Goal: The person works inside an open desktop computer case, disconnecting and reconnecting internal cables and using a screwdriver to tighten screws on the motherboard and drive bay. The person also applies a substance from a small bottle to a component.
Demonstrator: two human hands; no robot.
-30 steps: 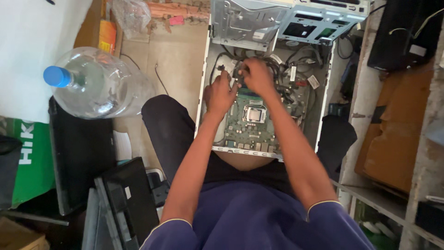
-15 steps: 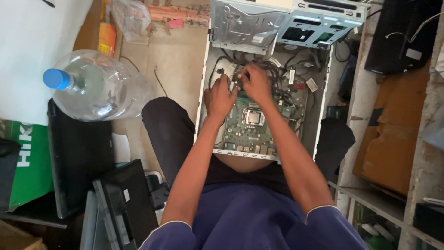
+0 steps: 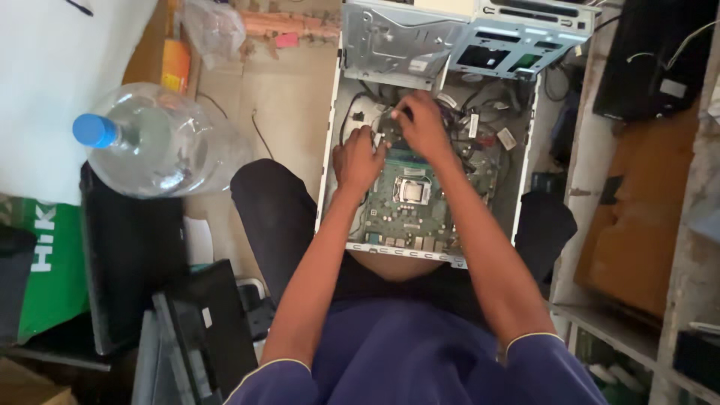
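Computer case (image 3: 341,142): opened, circuit board (image 3: 409,202) exposed.
Left hand (image 3: 358,159): rested curled on the board; grasp unclear.
Right hand (image 3: 421,126): fingers bent among the cables (image 3: 480,124); hold unclear.

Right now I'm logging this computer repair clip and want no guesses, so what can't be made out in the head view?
- Whatever the left hand and right hand touch in the open computer case: their fingers cover it.
- The green board: its upper part lies under both hands, and its small parts are too small.
- The cables: tangled and shaded.
- The big clear bottle: glare hides whether it holds anything.
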